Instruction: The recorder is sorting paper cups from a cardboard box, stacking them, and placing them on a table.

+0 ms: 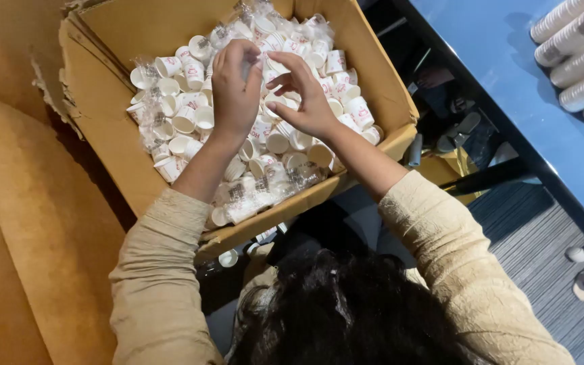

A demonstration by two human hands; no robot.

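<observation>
The left hand [236,91], in the upper middle of the frame, has its fingers curled together in a pinching grip on a small clear-wrapped item [246,67] that is mostly hidden behind the fingers, so what it is cannot be told. Just to its right, the right hand [305,98] holds its thumb and fingers apart, spread in a loose claw, with the fingertips close to the left hand's and nothing clearly held. Both hands hover over a heap of small white paper cups [184,122] with red print, far too many to count, some loose and some bunched in clear plastic sleeves [258,189]. The cups fill one open cardboard box [380,74], which takes up the upper middle of the frame and has torn flaps at its left edge. Two beige sleeves [157,270] run down to the lower edge, on either side of dark hair at the bottom centre. One loose cup [228,257] lies below the box. At the upper right, at least four stacks of nested cups [579,54] lie on a blue surface [508,54].
</observation>
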